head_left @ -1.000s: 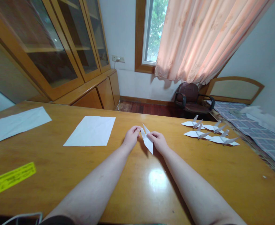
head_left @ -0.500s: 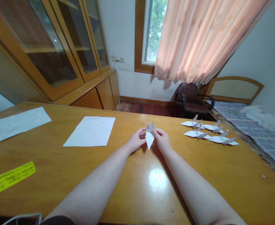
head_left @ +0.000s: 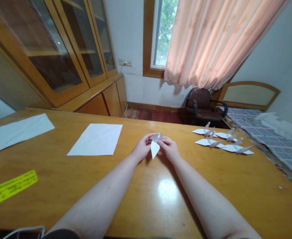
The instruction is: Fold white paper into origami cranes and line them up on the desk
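A white folded paper crane (head_left: 155,149) is held above the wooden table (head_left: 61,186), its pointed end hanging down and its upper points partly hidden by my fingers. My left hand (head_left: 143,147) pinches its left side, and my right hand (head_left: 168,149) grips the right side. Several finished white paper cranes (head_left: 222,142) stand in two rows to the right of my right hand. A plain white paper sheet (head_left: 96,139) lies left of my left hand, with a second sheet (head_left: 16,133) farther left.
A yellow printed strip (head_left: 10,189) lies on the table's left side. Beyond the far table edge stand a glass-fronted wooden cabinet (head_left: 48,49) and a dark office chair (head_left: 202,104). A bed with a checked cover (head_left: 267,139) runs along the right.
The crane has turned and dropped slightly, with its upper points now tilted and closer to my fingers. My hands have come a little closer together.
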The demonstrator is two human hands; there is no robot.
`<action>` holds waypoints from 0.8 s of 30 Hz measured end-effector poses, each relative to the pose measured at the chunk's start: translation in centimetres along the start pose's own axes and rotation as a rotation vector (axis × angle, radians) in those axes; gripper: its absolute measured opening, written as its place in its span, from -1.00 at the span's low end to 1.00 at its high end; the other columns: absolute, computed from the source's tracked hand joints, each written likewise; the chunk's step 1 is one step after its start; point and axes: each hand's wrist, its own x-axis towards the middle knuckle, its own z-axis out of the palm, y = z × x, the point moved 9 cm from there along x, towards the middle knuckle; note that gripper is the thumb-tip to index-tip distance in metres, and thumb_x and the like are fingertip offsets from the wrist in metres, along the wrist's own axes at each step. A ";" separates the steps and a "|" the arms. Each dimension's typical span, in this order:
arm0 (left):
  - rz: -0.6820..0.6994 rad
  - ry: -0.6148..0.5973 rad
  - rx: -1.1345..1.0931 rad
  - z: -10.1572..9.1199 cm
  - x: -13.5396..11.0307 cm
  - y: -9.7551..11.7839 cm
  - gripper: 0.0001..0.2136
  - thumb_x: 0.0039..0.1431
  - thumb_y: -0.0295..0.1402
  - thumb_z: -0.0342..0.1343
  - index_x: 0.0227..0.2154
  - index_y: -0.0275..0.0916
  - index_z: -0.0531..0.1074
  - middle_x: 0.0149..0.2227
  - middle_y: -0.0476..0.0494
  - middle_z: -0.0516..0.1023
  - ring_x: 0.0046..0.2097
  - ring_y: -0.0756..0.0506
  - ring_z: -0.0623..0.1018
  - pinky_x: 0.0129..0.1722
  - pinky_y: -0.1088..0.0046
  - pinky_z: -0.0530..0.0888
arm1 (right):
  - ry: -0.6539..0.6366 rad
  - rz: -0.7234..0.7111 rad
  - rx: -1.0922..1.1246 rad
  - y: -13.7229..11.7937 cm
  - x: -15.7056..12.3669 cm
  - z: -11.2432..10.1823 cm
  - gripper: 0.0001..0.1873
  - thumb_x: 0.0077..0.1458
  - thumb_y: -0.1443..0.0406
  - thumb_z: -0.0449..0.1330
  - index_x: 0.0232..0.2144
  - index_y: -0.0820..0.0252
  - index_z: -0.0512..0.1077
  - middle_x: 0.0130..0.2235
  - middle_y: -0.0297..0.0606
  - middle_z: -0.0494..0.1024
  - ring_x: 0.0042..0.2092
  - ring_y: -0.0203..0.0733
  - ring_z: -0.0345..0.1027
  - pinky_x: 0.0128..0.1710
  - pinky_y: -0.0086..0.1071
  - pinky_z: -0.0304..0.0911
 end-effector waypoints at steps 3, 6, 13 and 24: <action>0.004 -0.001 -0.025 -0.2 -0.1 0.3 -0.61 -0.03 -0.40 0.18 -0.07 -0.24 0.39 -0.07 -0.21 0.52 -0.04 -0.13 0.49 0.00 0.27 0.39 | 0.021 0.016 0.000 0.3 0.0 -0.2 -0.80 -0.10 0.15 0.27 -0.42 0.14 0.55 -0.24 -0.18 0.54 -0.15 -0.11 0.38 -0.07 -0.23 0.24; 0.009 0.017 -0.018 -0.7 -0.1 0.6 -0.72 0.04 -0.37 0.08 -0.15 -0.26 0.45 -0.10 -0.18 0.53 -0.03 -0.13 0.47 0.03 0.26 0.35 | 0.056 0.036 0.012 0.6 -0.1 -0.4 -0.79 -0.10 0.16 0.26 -0.42 0.17 0.52 -0.30 -0.20 0.54 -0.21 -0.14 0.38 -0.15 -0.27 0.26; 0.136 0.077 0.278 -1.3 -0.1 1.5 -0.81 -0.08 -0.36 0.23 -0.33 -0.23 0.51 -0.19 -0.15 0.50 -0.11 -0.12 0.47 -0.02 0.29 0.36 | 0.020 0.015 -0.106 -0.3 -0.2 -0.1 -0.80 -0.06 0.15 0.21 -0.50 0.17 0.48 -0.39 -0.24 0.52 -0.29 -0.17 0.35 -0.21 -0.32 0.23; -0.003 0.041 0.033 -0.8 0.0 0.1 -0.78 -0.02 -0.28 0.18 -0.31 -0.26 0.44 -0.27 -0.11 0.55 -0.20 -0.08 0.51 -0.12 0.35 0.40 | 0.207 0.264 0.275 2.7 -0.3 -1.4 -0.60 -0.09 0.00 0.18 -0.30 0.15 0.37 -0.36 -0.29 0.46 -0.49 -0.34 0.25 -0.53 -0.46 0.16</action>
